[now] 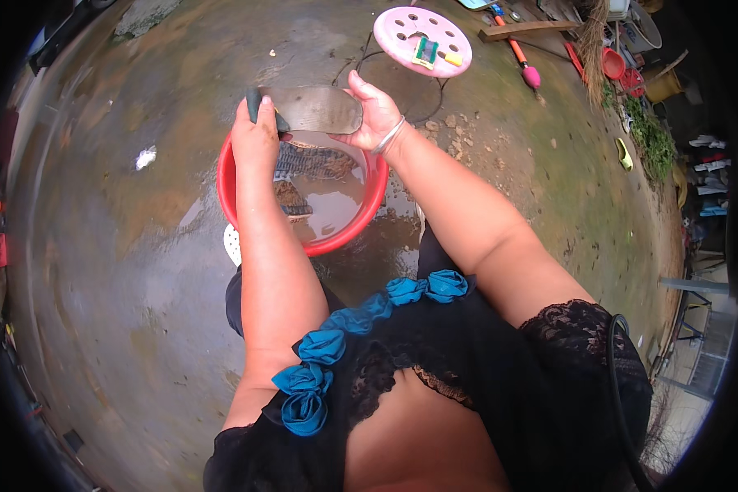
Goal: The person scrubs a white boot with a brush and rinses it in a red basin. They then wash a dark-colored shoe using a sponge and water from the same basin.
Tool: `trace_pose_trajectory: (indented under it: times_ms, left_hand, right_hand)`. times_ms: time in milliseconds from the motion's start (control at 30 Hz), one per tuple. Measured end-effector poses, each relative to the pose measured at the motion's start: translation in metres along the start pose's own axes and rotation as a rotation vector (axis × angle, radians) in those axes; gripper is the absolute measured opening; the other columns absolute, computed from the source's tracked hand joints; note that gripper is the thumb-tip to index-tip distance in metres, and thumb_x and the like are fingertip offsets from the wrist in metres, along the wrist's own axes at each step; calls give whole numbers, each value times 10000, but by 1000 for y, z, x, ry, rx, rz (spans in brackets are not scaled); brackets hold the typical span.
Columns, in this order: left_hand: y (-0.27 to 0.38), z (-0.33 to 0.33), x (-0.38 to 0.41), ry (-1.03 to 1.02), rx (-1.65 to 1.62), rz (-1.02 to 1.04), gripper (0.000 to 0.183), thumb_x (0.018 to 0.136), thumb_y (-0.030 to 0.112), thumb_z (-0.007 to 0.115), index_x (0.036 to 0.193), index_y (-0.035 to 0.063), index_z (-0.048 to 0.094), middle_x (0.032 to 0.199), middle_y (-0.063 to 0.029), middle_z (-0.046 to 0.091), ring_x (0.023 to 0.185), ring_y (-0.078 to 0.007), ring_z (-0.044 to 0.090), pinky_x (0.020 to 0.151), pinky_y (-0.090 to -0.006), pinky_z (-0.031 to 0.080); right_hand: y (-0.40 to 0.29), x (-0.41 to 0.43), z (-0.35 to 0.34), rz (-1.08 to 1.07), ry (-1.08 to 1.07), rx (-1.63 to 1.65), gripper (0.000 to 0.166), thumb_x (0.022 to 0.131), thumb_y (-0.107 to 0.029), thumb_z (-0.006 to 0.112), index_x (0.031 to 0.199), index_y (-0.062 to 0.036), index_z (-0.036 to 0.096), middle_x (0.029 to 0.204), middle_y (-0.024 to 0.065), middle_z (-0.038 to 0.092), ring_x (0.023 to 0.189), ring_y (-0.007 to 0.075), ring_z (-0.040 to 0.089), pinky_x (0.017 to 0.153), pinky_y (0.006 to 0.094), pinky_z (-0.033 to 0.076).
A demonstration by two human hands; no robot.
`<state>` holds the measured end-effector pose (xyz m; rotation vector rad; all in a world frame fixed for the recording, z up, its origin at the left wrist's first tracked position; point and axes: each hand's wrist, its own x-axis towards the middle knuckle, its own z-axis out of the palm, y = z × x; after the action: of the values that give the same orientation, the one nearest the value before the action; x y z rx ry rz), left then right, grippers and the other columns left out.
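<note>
Both hands hold a worn slipper with a flat greyish-brown sole (320,109) over the far part of a red plastic basin (369,218). My left hand (255,135) grips its dark green strap end, thumb on top. My right hand (375,114) supports the other end, fingers underneath and thumb raised beside it. In the basin's murky water lies a dark, tread-patterned shoe sole (313,161). A second, brownish piece of footwear (292,200) shows partly there, the rest hidden by my left forearm.
Beyond the basin stands a pink round stool (406,27) bearing a green-and-yellow scrubber (426,53) and a small yellow piece (453,59). Dirt clumps (461,144) lie on the wet concrete floor (129,246). A yellow-green slipper (623,154) and straw broom (596,55) are at right.
</note>
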<state>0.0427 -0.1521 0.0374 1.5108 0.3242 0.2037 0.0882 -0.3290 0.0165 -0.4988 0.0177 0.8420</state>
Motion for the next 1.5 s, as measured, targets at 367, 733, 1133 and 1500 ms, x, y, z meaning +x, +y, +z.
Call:
trace_pose_trajectory:
  times_ms: [367,733,1133,1500]
  left_hand:
    - [-30,52,-11,-27,395,519,393,860,149,529,1237,50,479,1278,-226,461,1213,-325,435,985,-366,356]
    - [-23,67,-28,-46,504,563,455,897,311,486,1302,109,438,1376,-219,346,1308,-370,272,1048,-427,266]
    - [-29,79,-37,-80,588,580,432,892,232,451,1275,33,460,1382,-209,341,1323,-335,255,1077,-419,214]
    - [-22,57,-25,54,559,306,494,843,202,496,1277,-24,427,1337,-269,371,1280,-360,329,1065,-374,241]
  right_hand:
    - [35,12,13,-187,81,91,386,899,-388,482,1139,-88,521,1049,70,584,985,208,566,894,377,443]
    - [37,7,29,-268,150,-25,444,941,-432,376,1295,-168,426,1302,7,457,1140,182,481,915,356,417]
    - [37,11,3,-211,224,161,418,934,-410,353,1187,-104,484,1158,111,543,1080,293,522,921,430,417]
    - [42,14,17,-36,226,57,494,926,-436,381,1304,-117,362,1225,116,476,1084,289,497,904,454,422]
